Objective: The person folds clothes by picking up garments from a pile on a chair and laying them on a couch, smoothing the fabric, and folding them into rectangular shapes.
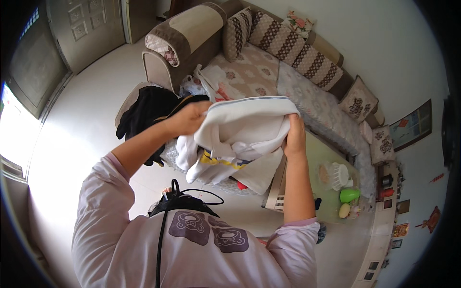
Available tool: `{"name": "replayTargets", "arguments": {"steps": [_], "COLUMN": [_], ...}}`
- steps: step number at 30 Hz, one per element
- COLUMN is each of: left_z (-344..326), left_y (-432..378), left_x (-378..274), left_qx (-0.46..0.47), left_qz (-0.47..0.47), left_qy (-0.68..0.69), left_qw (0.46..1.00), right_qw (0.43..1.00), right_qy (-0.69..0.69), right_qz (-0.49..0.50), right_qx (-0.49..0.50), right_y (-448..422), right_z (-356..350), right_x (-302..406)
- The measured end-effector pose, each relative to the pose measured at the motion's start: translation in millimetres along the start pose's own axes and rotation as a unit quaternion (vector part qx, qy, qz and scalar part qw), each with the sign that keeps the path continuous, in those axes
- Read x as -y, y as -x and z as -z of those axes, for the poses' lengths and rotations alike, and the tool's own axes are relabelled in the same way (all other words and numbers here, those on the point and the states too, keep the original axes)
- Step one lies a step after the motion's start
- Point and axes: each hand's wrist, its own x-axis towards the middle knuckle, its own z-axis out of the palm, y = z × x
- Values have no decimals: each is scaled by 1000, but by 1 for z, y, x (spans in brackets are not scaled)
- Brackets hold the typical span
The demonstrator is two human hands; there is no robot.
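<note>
A white garment [248,118] is stretched between my two hands, its wide fabric band spread into a loop. My left hand [192,117] grips the band at the left end, slightly blurred. At the right end my right hand [296,135] pinches the band, thumb on the inner side. Lower down, white folds with a yellow and dark blue print [216,159] hang over a covered seat. To the left of my left hand lies a black garment [147,104] with a tan stripe. Which opening of the white garment faces me cannot be settled.
Behind the garment stands a sofa [252,66] with patterned cushions and crumpled plastic bags [209,81]. On my right a glass-topped coffee table [320,147] carries a white plastic basket [339,175] and a green plastic jug [349,195]. A doorway is at the far left.
</note>
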Motion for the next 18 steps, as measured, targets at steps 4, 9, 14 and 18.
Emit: {"name": "replayTargets", "arguments": {"steps": [4, 9, 14, 18], "left_z": [39, 53, 46, 57], "left_y": [-3, 0, 2, 5], "left_x": [-45, -67, -83, -74], "left_qx": [34, 52, 48, -28], "left_qz": [132, 236, 82, 203], "left_qy": [-12, 388, -132, -82], "left_qw": [991, 889, 987, 975], "right_qw": [990, 966, 964, 968], "right_qy": [109, -65, -79, -38], "right_qz": [-84, -247, -255, -210], "right_qx": [26, 36, 15, 133], "right_y": [6, 6, -5, -2], "right_z": [10, 10, 3, 5], "right_x": [-1, -5, -10, -2]}}
